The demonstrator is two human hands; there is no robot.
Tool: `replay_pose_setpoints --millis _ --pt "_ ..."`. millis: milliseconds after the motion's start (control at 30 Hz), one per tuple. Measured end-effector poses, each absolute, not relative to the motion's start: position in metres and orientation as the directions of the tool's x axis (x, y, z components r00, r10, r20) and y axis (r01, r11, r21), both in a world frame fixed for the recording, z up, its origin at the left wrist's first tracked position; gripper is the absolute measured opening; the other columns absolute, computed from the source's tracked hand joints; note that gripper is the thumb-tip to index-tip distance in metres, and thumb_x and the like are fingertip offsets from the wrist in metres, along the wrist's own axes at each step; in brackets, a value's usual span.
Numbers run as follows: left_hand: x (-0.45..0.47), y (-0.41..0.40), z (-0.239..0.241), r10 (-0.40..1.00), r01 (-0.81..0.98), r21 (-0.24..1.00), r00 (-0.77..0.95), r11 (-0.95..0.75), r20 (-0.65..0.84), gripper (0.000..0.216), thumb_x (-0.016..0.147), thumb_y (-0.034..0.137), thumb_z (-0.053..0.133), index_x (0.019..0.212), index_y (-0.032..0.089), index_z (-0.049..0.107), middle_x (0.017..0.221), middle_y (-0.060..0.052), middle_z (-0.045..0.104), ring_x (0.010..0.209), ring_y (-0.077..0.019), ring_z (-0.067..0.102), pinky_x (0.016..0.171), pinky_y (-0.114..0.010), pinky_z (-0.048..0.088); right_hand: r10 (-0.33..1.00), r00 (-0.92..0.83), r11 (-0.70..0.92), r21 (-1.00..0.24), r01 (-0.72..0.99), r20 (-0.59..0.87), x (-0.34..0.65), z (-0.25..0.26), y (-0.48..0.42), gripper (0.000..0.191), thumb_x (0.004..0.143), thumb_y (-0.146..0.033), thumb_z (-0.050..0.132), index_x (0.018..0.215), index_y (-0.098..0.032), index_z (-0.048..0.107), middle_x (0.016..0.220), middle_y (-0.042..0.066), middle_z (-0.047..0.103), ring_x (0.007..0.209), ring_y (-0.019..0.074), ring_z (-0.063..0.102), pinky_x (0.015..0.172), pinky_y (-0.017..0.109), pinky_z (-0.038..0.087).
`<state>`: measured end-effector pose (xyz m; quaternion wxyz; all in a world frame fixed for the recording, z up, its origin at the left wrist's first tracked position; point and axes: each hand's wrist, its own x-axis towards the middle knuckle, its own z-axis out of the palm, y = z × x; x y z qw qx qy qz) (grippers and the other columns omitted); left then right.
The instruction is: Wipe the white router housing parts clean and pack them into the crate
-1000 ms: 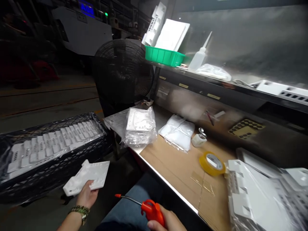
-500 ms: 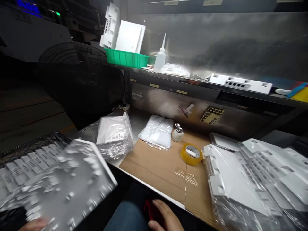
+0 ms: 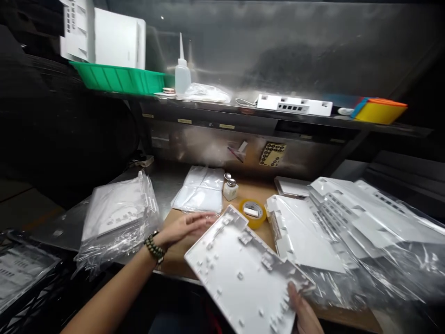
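Note:
A white plastic housing (image 3: pixel 243 278), its inner side with small posts and clips facing up, is held tilted in front of me over the bench's front edge. My right hand (image 3: pixel 304 308) grips its lower right corner, thumb on the inner face. My left hand (image 3: pixel 186 227), with a beaded bracelet at the wrist, has its fingers stretched out beside the housing's upper left corner. Whether those fingertips touch it, I cannot tell. Behind the housing lie a roll of yellow tape (image 3: pixel 259 221) and a stack of clear plastic bags (image 3: pixel 200 190).
Bagged white housings (image 3: pixel 313 236) pile up at right; another bagged stack (image 3: pixel 116 208) is at left. A small pump bottle (image 3: pixel 230 190) stands behind the tape. The shelf above holds a green basket (image 3: pixel 118 79), a nozzle bottle (image 3: pixel 182 76) and a white housing (image 3: pixel 295 105). A black crate (image 3: pixel 31 297) sits lower left.
The housing has come from the lower left to the front of me. My right hand has taken hold of it, and my left hand has let go. The view has turned right.

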<state>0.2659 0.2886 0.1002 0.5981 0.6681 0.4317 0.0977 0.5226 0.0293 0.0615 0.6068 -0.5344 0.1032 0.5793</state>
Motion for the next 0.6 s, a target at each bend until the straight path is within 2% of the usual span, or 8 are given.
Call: replay_pose_setpoints --millis 67,133,233,333,400,500,600 --pt "0.269 0.317 0.085 0.801 0.539 0.836 0.543 -0.102 -0.252 0.06 0.087 0.053 0.058 0.138 0.021 0.054 0.142 -0.015 0.062 0.135 -0.0309 0.053 0.112 -0.048 0.043 0.547 0.374 -0.163 -0.533 -0.83 -0.749 0.536 0.065 0.027 0.085 0.068 -0.056 0.088 0.137 -0.016 0.059 0.108 0.013 0.079 0.114 0.0355 0.071 0.104 0.05 0.054" --pt "0.266 0.34 0.067 0.86 0.64 0.73 0.489 -0.239 -0.147 0.051 0.089 0.041 0.058 0.136 0.02 0.056 0.141 -0.017 0.062 0.14 -0.0339 0.047 0.117 -0.053 0.035 0.52 0.433 -0.111 -0.562 -0.82 -0.736 0.548 0.07 0.025 0.088 0.072 -0.055 0.086 0.145 -0.019 0.053 0.116 0.012 0.077 0.117 0.0337 0.07 0.106 0.049 0.053" --pt "0.255 0.36 0.046 0.881 0.747 0.562 0.469 -0.355 -0.066 0.041 0.093 0.034 0.051 0.13 0.02 0.06 0.121 -0.017 0.071 0.125 -0.0361 0.059 0.108 -0.056 0.043 0.511 0.495 -0.063 -0.605 -0.794 -0.702 0.558 0.081 0.026 0.089 0.075 -0.053 0.085 0.15 -0.02 0.049 0.128 0.011 0.073 0.122 0.0328 0.067 0.108 0.047 0.053" --pt "0.246 0.367 0.038 0.866 0.776 0.45 0.5 -0.442 -0.012 0.034 0.096 0.028 0.048 0.127 0.021 0.06 0.103 -0.011 0.076 0.108 -0.031 0.066 0.097 -0.049 0.05 0.515 0.506 -0.042 -0.609 -0.792 -0.693 0.559 0.09 0.031 0.088 0.076 -0.048 0.084 0.151 -0.02 0.048 0.133 0.012 0.07 0.125 0.0338 0.065 0.108 0.048 0.053" --pt "0.243 0.369 0.04 0.847 0.772 0.4 0.531 -0.494 0.024 0.028 0.095 0.025 0.051 0.121 0.02 0.061 0.097 -0.008 0.076 0.107 -0.0293 0.065 0.091 -0.045 0.052 0.516 0.498 -0.037 -0.599 -0.8 -0.697 0.558 0.092 0.033 0.089 0.077 -0.045 0.084 0.153 -0.022 0.045 0.133 0.011 0.07 0.125 0.0339 0.065 0.107 0.048 0.054" --pt "0.242 0.37 0.045 0.811 0.744 0.352 0.58 -0.568 0.083 0.023 0.098 0.023 0.048 0.116 0.02 0.061 0.099 -0.008 0.075 0.108 -0.0275 0.064 0.09 -0.042 0.053 0.49 0.501 -0.056 -0.6 -0.798 -0.713 0.56 0.088 0.032 0.094 0.077 -0.044 0.084 0.156 -0.023 0.038 0.13 0.009 0.072 0.124 0.0324 0.066 0.106 0.047 0.055" --pt "0.244 0.368 0.044 0.762 0.703 0.317 0.636 -0.637 0.122 0.025 0.101 0.025 0.045 0.119 0.019 0.061 0.114 -0.011 0.071 0.114 -0.0254 0.062 0.099 -0.042 0.05 0.472 0.504 -0.085 -0.606 -0.791 -0.724 0.562 0.079 0.027 0.096 0.078 -0.048 0.083 0.157 -0.02 0.035 0.126 0.01 0.074 0.122 0.0323 0.067 0.104 0.046 0.057"
